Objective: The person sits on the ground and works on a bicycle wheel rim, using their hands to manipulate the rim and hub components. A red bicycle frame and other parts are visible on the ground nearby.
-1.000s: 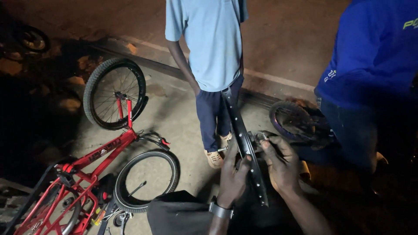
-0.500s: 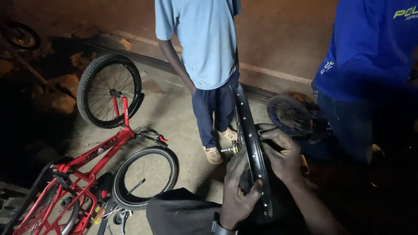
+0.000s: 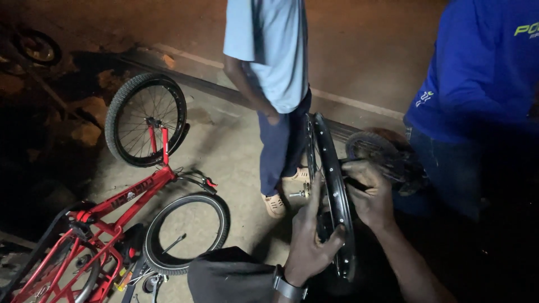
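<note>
I hold a black bicycle wheel rim (image 3: 332, 168) upright and edge-on in front of me, its axle (image 3: 298, 193) sticking out to the left. My left hand (image 3: 310, 238), with a dark watch at the wrist, presses its palm and fingers against the rim's left side low down. On the rim's right side, my right hand (image 3: 368, 193) has its fingers curled in among the spokes. What those fingers pinch is too dark to tell.
A red bicycle (image 3: 120, 210) lies on the ground at the left, its front wheel (image 3: 147, 119) raised. A loose black tyre (image 3: 186, 231) lies beside it. One person in a light blue shirt (image 3: 272, 50) stands ahead; another in a blue shirt (image 3: 483, 73) stands at the right by a small wheel (image 3: 375, 150).
The rim has tilted slightly and come closer. My left hand has slid down its left side, and my right hand has shifted a little on the spokes.
</note>
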